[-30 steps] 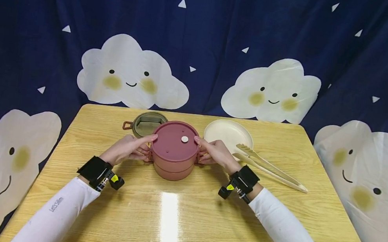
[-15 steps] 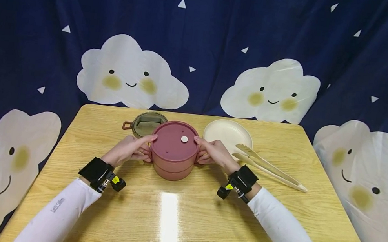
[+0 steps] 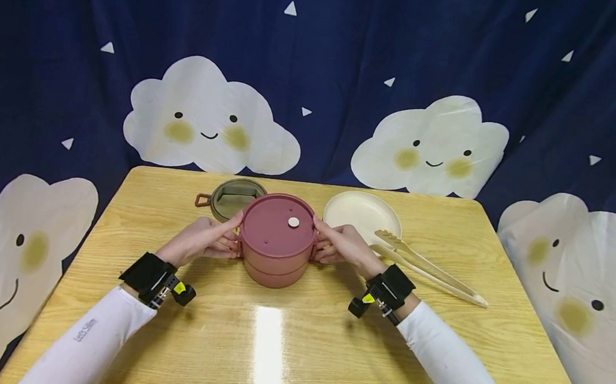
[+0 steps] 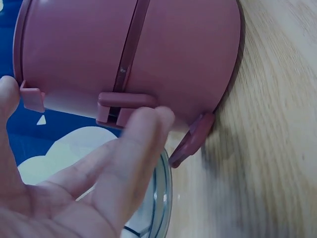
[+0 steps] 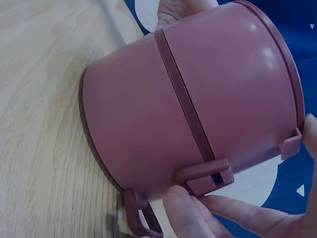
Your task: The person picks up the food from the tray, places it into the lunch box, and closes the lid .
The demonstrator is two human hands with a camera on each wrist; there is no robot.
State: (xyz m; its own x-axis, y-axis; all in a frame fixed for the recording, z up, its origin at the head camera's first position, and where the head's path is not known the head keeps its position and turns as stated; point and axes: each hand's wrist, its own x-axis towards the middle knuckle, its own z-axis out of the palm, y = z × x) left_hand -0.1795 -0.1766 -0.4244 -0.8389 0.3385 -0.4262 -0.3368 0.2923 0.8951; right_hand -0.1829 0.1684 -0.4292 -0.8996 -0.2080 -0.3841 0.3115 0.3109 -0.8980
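Note:
A round, dark pink two-tier lunch box (image 3: 275, 270) with a white knob on its lid stands upright at mid-table. On its left side, my left hand (image 3: 203, 238) has the thumb at the lid rim and fingers at the middle latch (image 4: 125, 106). My right hand (image 3: 344, 246) holds the opposite side the same way, thumb by the rim and fingertips at the latch there (image 5: 205, 177). Low on each side, a looped clip juts outward from the wall: the left clip (image 4: 194, 139) and the right clip (image 5: 138, 213).
Behind the box to the left lies a dark see-through lid (image 3: 228, 199) with a brown handle. A cream plate (image 3: 359, 207) is at the back right, and beige tongs (image 3: 435, 273) lean on its rim. The wooden table (image 3: 184, 354) ends at a blue curtain.
Both thumbs have slid outward from the top of the lid to its rim. The lunch box keeps its place, and the lid, plate and tongs have not moved.

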